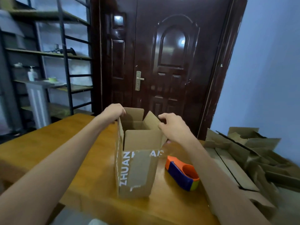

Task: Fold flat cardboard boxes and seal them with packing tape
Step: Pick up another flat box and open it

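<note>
Fingers [121, 111] of both hands curl over the matte corrugated box [138, 168] flaps.

We see a plain brown box [137, 161] with white block letters printed on its near and left faces, partly broken by a duller grey-brown patch where the surface looks torn. The tape dispenser [182, 173] beside it is orange and deep blue, with a yellow-green edge at its near end. The counter [40, 143] is warm honey-orange wood. We note a dark glossy brown door [162, 54], pale blue wall [267, 62], black-framed shelves [65, 46], and more brown cardboard [243, 151].
</note>
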A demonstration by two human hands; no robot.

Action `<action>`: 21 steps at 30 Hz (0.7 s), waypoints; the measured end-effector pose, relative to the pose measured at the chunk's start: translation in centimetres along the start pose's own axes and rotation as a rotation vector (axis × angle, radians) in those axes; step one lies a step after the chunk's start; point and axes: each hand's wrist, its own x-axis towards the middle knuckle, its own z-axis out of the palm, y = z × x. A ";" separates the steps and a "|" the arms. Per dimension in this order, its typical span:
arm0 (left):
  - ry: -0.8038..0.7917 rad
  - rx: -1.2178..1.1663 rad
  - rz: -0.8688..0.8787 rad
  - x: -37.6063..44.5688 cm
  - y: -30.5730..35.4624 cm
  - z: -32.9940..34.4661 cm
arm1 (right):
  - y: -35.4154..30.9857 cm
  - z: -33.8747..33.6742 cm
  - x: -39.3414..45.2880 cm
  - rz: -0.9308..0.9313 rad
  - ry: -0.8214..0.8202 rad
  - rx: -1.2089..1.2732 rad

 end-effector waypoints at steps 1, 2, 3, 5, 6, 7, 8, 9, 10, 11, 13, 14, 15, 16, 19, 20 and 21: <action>0.000 -0.080 -0.001 0.0 -0.8 0.7 | 0.5 0.4 -0.8 0.012 0.014 -0.031; 0.004 -0.166 0.006 0.2 -1.2 1.1 | 1.0 0.5 -1.3 0.016 0.046 -0.058; -0.002 -0.242 0.020 0.5 -1.5 1.4 | 1.1 0.5 -1.8 0.008 0.086 -0.091; -0.042 -0.349 0.056 0.8 -1.6 2.1 | 1.4 0.6 -2.4 -0.046 0.176 -0.200; -0.051 -0.376 0.074 1.0 -1.5 2.6 | 1.2 0.8 -2.9 -0.106 0.241 -0.253; -0.051 -0.386 0.085 1.2 -1.5 3.0 | 1.1 1.0 -3.4 -0.192 0.327 -0.281; -0.052 -0.393 0.093 1.4 -1.5 3.3 | 0.9 1.3 -3.8 -0.302 0.416 -0.284; -0.052 -0.392 0.093 1.6 -1.6 3.5 | 0.8 1.6 -4.2 -0.419 0.493 -0.283; -0.054 -0.383 0.092 1.8 -1.7 3.5 | 0.8 1.9 -4.6 -0.531 0.545 -0.286; -0.058 -0.375 0.091 2.1 -1.8 3.5 | 0.9 2.1 -5.0 -0.623 0.572 -0.277; -0.074 -0.389 0.105 2.0 -1.9 3.6 | 1.1 2.1 -5.6 -0.742 0.567 -0.194; -0.078 -0.396 0.113 1.8 -1.9 3.7 | 1.1 2.1 -6.1 -0.773 0.533 -0.135; -0.076 -0.400 0.121 1.6 -1.8 3.7 | 1.0 2.1 -6.5 -0.799 0.488 -0.094; -0.079 -0.408 0.135 1.6 -2.0 3.7 | 0.8 2.1 -6.8 -0.817 0.443 -0.107; -0.088 -0.461 0.180 2.1 -3.0 3.5 | 0.5 3.0 -7.0 -0.765 0.290 -0.425; -0.097 -0.461 0.221 2.2 -3.3 3.5 | 0.3 3.2 -6.9 -0.715 0.218 -0.511; -0.101 -0.426 0.287 2.3 -3.6 3.5 | 0.1 3.4 -6.8 -0.676 0.148 -0.570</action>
